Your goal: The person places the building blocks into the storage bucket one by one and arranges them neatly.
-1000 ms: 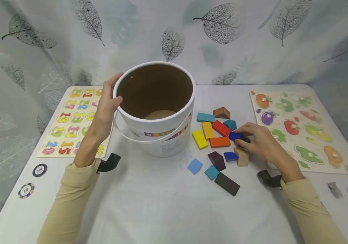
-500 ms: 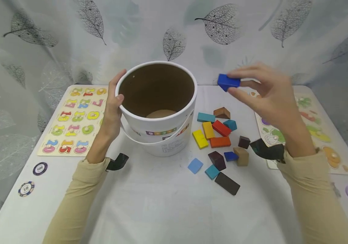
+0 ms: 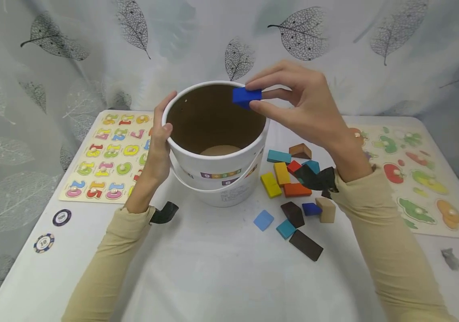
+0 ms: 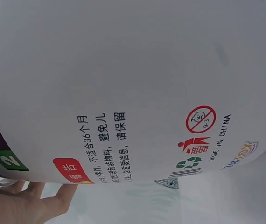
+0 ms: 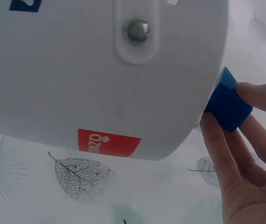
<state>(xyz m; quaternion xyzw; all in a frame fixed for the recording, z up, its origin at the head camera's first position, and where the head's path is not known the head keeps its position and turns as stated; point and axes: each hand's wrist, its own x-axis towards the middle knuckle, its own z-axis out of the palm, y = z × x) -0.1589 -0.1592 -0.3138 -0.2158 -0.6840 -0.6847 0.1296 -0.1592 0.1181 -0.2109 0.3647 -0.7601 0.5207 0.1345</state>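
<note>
A white bucket (image 3: 221, 179) with a brown inside stands on the table, its handle hanging down in front. At its left side my left hand (image 3: 157, 154) holds the rim, thumb over the edge and fingers along the outer wall. In the left wrist view the printed wall of the bucket (image 4: 137, 84) fills most of the picture. My right hand (image 3: 299, 100) pinches a blue block (image 3: 246, 96) between thumb and fingers over the right part of the bucket's rim. The right wrist view shows this blue block (image 5: 229, 102) beside the bucket's edge.
Several coloured wooden blocks lie right of the bucket, among them a yellow block (image 3: 271, 184) and a dark brown block (image 3: 306, 245). A number puzzle board (image 3: 104, 156) lies left, a vegetable puzzle board (image 3: 426, 197) right. Two poker chips (image 3: 44, 243) are at the left edge.
My right hand has picked the blue block up from among the blocks and carried it up and left to the bucket's rim. My left hand stays on the rim.
</note>
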